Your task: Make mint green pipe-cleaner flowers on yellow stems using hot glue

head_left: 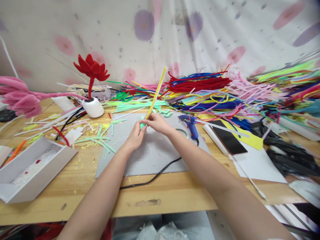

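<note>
Both hands meet above the grey cutting mat (pixel 160 160). My left hand (pixel 135 136) is closed on a small mint-green fuzzy piece (pixel 142 126); its exact shape is partly hidden by the fingers. My right hand (pixel 159 123) pinches the lower end of a yellow pipe cleaner bundle (pixel 157 91), which slants upward to the right. The bundle's bottom end meets the green piece between the fingertips; whether they are joined I cannot tell. Cut mint-green pipe cleaners (pixel 102 140) lie left of the hands.
A blue glue gun (pixel 191 126) rests at the mat's right, its black cord (pixel 160 173) crossing the mat. Beyond it lies a phone (pixel 228 137). A red flower (pixel 92 69) stands in a white pot (pixel 93 108). An open box (pixel 37 168) sits left. Pipe cleaners (pixel 200 85) pile behind.
</note>
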`<state>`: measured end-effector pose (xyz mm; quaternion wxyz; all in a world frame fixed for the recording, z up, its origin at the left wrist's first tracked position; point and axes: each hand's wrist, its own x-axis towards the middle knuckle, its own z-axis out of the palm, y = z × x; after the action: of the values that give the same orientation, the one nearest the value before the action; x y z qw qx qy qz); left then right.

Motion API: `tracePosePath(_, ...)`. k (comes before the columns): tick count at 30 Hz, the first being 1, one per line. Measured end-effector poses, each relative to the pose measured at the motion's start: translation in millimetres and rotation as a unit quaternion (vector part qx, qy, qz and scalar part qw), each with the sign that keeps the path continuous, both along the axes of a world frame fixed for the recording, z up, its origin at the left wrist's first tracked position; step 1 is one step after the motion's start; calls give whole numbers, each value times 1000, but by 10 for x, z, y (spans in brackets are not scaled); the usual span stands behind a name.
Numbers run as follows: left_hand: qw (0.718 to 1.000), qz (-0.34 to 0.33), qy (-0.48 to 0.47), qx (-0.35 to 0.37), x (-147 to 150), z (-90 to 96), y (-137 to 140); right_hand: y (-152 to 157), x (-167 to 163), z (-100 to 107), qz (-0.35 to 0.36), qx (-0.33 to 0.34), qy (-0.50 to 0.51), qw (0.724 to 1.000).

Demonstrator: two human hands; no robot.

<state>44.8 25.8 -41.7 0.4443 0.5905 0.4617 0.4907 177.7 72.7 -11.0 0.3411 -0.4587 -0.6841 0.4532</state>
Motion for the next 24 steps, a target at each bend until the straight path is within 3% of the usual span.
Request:
tracePosePath(5, 1000, 3, -12, 4, 11, 39, -13, 10, -35, -17, -6, 12, -9, 1000)
tracePosePath(10, 1000, 8, 5, 11, -18, 2, 13, -36, 54, 81, 13, -23, 11, 1000)
tracePosePath(13, 1000, 11, -13, -7, -56, -40, 38, -123, 278, 119, -21, 5, -83, 996)
tracePosePath(15, 999, 9, -39, -23, -80, -64, 53, -229, 460, 111, -42, 70, -251, 965)
tracePosePath(17, 998, 9, -55, -35, -95, -78, 61, -358, 615, 80, -47, 112, -413, 902)
tracePosePath(20, 998, 14, -55, -33, -103, -75, 59, -526, 751, 28, -39, 133, -533, 835)
tracePosePath(22, 998, 21, -51, -19, -106, -59, 49, -584, 794, 13, -39, 135, -549, 824)
tracePosePath(24, 999, 33, -43, 3, -115, -39, 36, -600, 827, 14, -48, 123, -543, 829)
